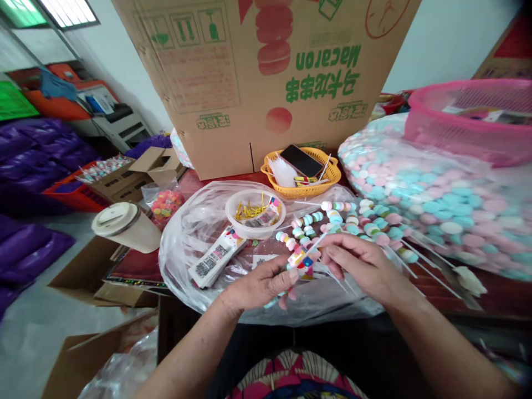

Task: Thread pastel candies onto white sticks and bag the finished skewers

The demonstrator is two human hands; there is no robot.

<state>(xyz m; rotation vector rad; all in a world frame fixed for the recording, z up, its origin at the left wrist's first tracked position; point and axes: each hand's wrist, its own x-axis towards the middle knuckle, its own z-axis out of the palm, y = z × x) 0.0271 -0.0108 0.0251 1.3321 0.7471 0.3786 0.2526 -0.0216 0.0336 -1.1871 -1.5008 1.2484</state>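
Observation:
My left hand and my right hand meet over a clear plastic sheet on the table. Both pinch one candy skewer in a small printed bag, fingers closed on it. Just beyond my hands lie several skewers of pink, blue and white candy discs. A stack of printed bags rests left of my left hand. A clear bowl with gold twist ties stands behind it.
A yellow basket holds a phone and white sticks. A big bag of pastel candies and a pink basket fill the right. A large "Macaron" carton stands behind. A lidded cup and boxes sit left.

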